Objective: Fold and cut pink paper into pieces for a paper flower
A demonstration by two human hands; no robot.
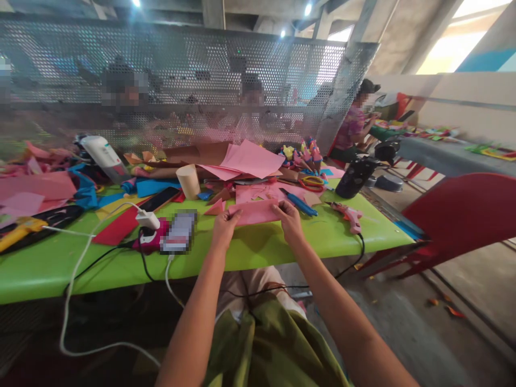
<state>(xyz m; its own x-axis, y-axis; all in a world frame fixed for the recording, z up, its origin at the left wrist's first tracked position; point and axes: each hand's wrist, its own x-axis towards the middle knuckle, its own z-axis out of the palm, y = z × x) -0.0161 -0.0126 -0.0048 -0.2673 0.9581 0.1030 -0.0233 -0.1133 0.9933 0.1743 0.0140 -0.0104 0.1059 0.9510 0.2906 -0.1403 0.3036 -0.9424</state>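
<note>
Left hand [224, 224] and right hand [289, 217] each grip one end of the pink sheet [256, 211], flat on the green worktop [282, 244]. No fold shows yet. The glue gun [350, 215] lies untouched at the sheet's 3 o'clock.

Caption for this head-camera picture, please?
Left hand and right hand pinch a flat pink paper sheet on a lime-green table.
</note>
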